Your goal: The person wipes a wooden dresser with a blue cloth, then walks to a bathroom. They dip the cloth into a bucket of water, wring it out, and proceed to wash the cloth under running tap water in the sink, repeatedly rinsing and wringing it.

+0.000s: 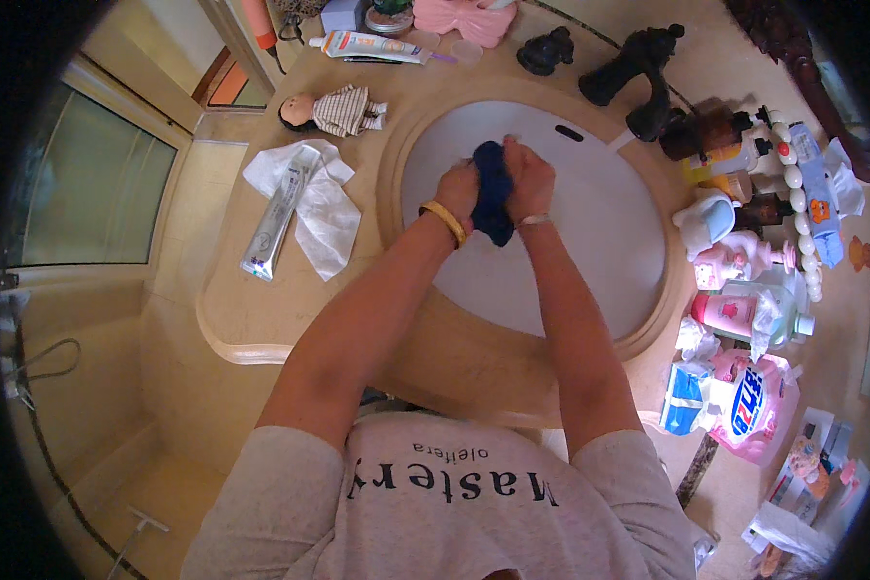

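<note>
Over the white sink basin (602, 268), both of my hands grip a bunched dark blue cloth (491, 192). My left hand (458, 190), with a gold bangle (446, 221) at its wrist, holds one side of it. On the other side, my right hand (531, 180) is closed on the cloth, and a thin pale bracelet (535, 219) circles that wrist. The fingertips are mostly hidden by the cloth and knuckles. A black faucet (634, 80) stands at the basin's far right rim, and a dark overflow slot (569, 133) shows in the basin wall.
Left of the basin, a silver tube (279, 210) lies on white tissue (328, 225), below a small doll (333, 111). A toothpaste tube (373, 47) lies at the back. Bottles, a pink pump bottle (739, 261) and a pink refill pouch (754, 406) crowd the right side.
</note>
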Motion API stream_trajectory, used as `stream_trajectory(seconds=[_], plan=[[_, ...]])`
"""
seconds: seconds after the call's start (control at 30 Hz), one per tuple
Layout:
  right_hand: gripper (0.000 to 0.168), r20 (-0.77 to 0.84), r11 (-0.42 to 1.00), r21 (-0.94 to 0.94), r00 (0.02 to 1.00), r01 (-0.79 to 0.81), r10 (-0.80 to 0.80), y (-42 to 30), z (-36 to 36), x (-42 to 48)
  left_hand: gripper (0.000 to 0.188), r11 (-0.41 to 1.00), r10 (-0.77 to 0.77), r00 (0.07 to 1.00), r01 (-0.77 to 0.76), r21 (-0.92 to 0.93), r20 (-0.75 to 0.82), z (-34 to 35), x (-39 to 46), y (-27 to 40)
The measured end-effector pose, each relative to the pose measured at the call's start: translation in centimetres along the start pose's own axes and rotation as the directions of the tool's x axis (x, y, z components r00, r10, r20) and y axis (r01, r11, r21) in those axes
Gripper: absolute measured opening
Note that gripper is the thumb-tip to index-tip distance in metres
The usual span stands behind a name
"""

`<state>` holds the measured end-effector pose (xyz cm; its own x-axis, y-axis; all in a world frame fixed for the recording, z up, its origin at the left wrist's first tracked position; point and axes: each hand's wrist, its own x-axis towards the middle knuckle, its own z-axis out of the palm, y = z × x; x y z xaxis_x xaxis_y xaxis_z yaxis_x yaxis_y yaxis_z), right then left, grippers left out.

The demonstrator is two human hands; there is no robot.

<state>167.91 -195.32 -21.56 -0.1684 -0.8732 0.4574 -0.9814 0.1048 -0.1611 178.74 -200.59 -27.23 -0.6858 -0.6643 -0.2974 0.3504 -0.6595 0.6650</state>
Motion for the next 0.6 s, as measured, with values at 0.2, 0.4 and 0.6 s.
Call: stream_trajectory(seconds=[0.2, 0.4, 0.6], plan=[[0.029, 0.614, 0.911, -0.370, 0.689, -0.179, 0.385, 6.8, 0.6, -1.3, 0.031, 1.000, -0.002, 0.972, 0.005, 0.015, -0.235, 5.5, -4.3, 6.5], [0.026, 0.541, 0.949, -0.211, 0.781, -0.234, 0.312, 7.8, 4.2, -7.9, 0.032, 0.997, -0.018, 0.958, -0.004, -0.074, -0.287, 3.8, -3.5, 7.1], [0.027, 0.602, 0.867, -0.221, 0.637, -0.446, 0.481, 5.9, 4.1, -5.4, 0.037, 0.997, -0.027, 0.960, 0.006, -0.076, -0.279, 1.8, -3.2, 5.5]])
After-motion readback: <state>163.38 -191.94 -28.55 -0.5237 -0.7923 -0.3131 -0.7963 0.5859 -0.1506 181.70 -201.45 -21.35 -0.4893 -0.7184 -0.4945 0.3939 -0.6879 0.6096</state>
